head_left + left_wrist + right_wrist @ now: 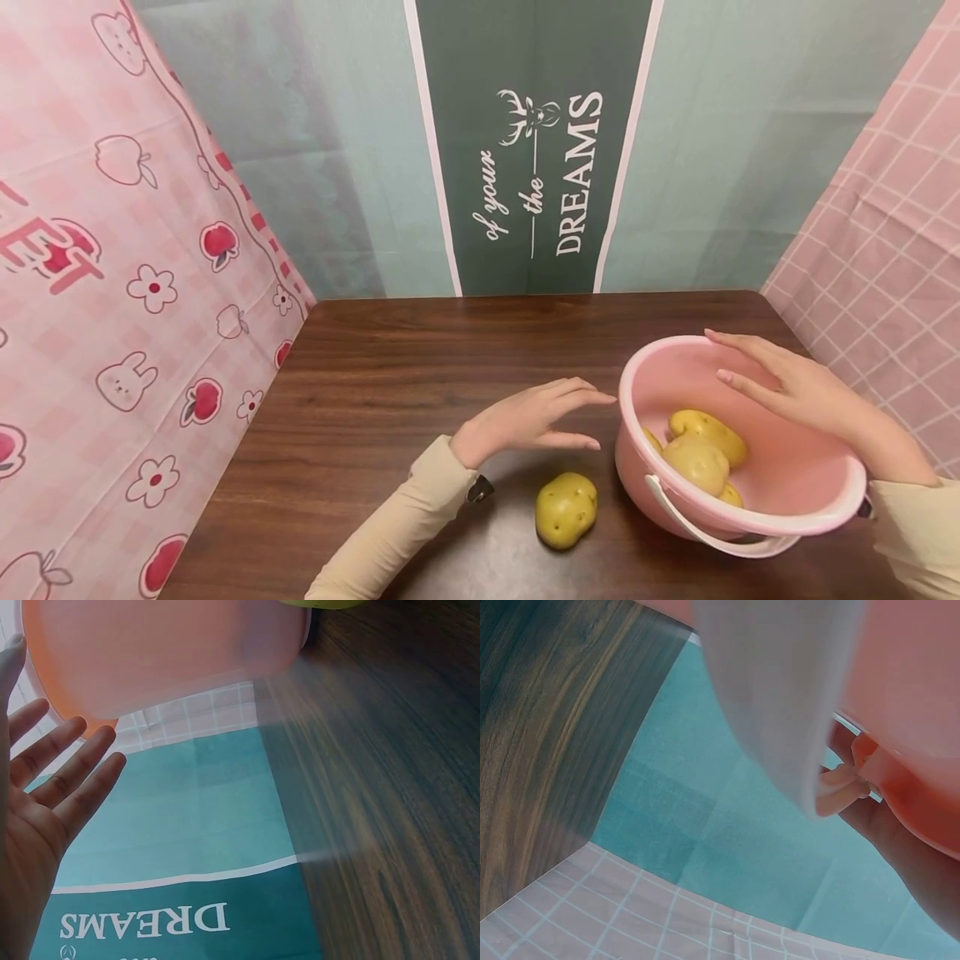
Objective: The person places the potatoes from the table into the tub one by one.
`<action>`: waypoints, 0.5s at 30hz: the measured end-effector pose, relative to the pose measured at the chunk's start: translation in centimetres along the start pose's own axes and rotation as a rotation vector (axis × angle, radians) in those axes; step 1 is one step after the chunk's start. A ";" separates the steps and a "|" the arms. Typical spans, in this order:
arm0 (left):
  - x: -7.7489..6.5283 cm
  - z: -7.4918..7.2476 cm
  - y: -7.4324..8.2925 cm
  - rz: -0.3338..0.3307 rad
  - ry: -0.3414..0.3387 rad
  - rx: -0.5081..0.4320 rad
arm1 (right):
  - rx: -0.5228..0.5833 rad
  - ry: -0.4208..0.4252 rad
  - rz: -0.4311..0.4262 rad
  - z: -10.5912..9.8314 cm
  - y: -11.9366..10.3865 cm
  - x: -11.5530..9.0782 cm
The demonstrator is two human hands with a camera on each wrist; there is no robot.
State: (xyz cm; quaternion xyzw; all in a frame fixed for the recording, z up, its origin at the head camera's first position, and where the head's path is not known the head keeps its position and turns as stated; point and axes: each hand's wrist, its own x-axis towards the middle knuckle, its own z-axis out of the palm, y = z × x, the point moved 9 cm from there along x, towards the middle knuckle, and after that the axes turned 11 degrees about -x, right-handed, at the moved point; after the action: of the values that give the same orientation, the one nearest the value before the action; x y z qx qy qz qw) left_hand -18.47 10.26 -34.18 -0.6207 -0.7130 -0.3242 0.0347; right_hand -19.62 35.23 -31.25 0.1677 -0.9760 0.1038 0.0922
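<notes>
A pink bucket [802, 467] with a white handle [720, 542] stands at the table's right, holding several yellow potatoes [697, 463]. My right hand [810, 387] reaches over its far right rim with the fingers extended. In the right wrist view, the bucket wall [922, 667] and a pale blurred part hide much of that hand. My left hand [532, 417] is just left of the bucket, fingers straight and spread, nothing in them. Whether its fingertips touch the rim I cannot tell. One more potato [567, 510] lies on the table below the left hand.
The brown wooden table [360, 400] extends left of the bucket. A green and teal cloth [540, 167] hangs behind it. Pink patterned cloths flank it, with fruit prints at left [150, 333] and a grid at right [892, 225].
</notes>
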 end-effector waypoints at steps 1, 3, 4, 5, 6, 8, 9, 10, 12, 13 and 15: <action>-0.1 0.0 0.0 0.004 -0.001 0.000 | -0.001 0.001 -0.001 0.0 0.0 0.0; -0.2 0.1 -0.1 0.006 -0.002 -0.005 | -0.003 0.004 -0.003 0.0 0.0 0.0; -0.2 0.2 -0.1 0.006 -0.005 -0.011 | -0.004 0.005 -0.003 0.0 0.0 0.0; -0.3 0.2 -0.2 0.001 -0.013 -0.006 | -0.005 0.005 -0.003 0.0 0.0 0.0; -0.3 0.2 -0.1 -0.001 -0.016 -0.009 | -0.006 0.006 -0.004 0.0 0.0 0.0; -0.4 0.3 -0.2 -0.012 -0.028 -0.010 | -0.005 0.003 0.001 0.0 0.1 0.0; -0.4 0.4 -0.2 -0.019 -0.034 -0.010 | -0.005 0.001 0.003 0.0 0.1 0.0; -0.4 0.4 -0.2 -0.026 -0.039 -0.011 | -0.004 -0.001 0.005 0.0 0.1 0.0; -0.6 0.5 -0.2 -0.038 -0.043 -0.018 | -0.002 -0.005 0.009 0.0 0.1 0.0; -0.7 0.6 -0.3 -0.045 -0.048 -0.016 | -0.001 -0.006 0.011 0.0 0.1 0.0; -0.8 0.8 -0.3 -0.050 -0.057 -0.015 | 0.001 -0.009 0.014 0.0 0.1 -0.1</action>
State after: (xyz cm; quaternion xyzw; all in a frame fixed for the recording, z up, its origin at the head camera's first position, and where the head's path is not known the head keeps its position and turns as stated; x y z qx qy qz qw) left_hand -18.32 9.96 -35.32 -0.6117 -0.7266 -0.3128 0.0015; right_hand -19.61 35.38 -31.30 0.1613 -0.9775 0.1042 0.0869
